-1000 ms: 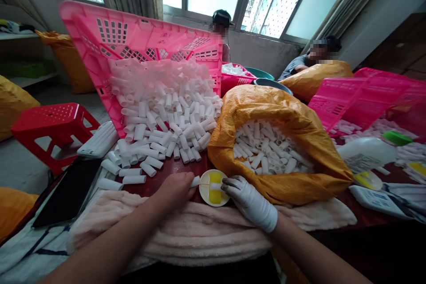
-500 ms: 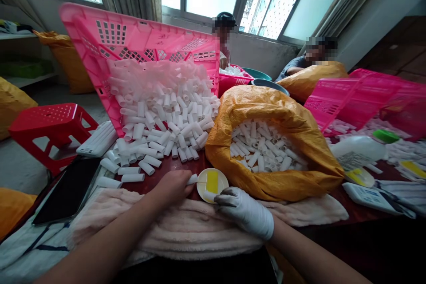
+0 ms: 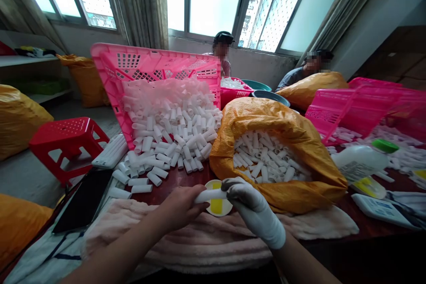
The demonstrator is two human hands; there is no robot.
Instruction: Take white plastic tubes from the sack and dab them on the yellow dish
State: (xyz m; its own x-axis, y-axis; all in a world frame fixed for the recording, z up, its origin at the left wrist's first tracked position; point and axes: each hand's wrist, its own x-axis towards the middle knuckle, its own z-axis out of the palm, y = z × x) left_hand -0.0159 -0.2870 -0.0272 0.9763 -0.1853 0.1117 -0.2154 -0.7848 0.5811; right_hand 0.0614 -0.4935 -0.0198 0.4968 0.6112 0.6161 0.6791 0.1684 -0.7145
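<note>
My bare left hand (image 3: 183, 205) pinches the left end of a white plastic tube (image 3: 210, 195). The fingers of my right hand (image 3: 253, 211), in a white glove with dark smudged fingertips, close on the tube's right end. Whether this is one tube or two meeting end to end, I cannot tell. Directly beneath it sits a small round pale dish (image 3: 227, 208) with a yellow strip (image 3: 216, 207) across it. Loose white tubes (image 3: 166, 142) lie heaped to the left, spilling from a tipped pink crate (image 3: 109, 73). More tubes fill an open orange sack (image 3: 328, 182) on the right.
A pink towel (image 3: 186, 250) lines the table's near edge. On the left are a black tablet (image 3: 84, 199) and a red stool (image 3: 65, 137). A green-capped bottle (image 3: 362, 162) and a white device (image 3: 379, 208) lie right. Two people (image 3: 222, 51) sit beyond, by the windows.
My hands have come together and lifted over the dish; each held a white tube end apart before. The right hand's tube has left the dish. The view has tilted up slightly.
</note>
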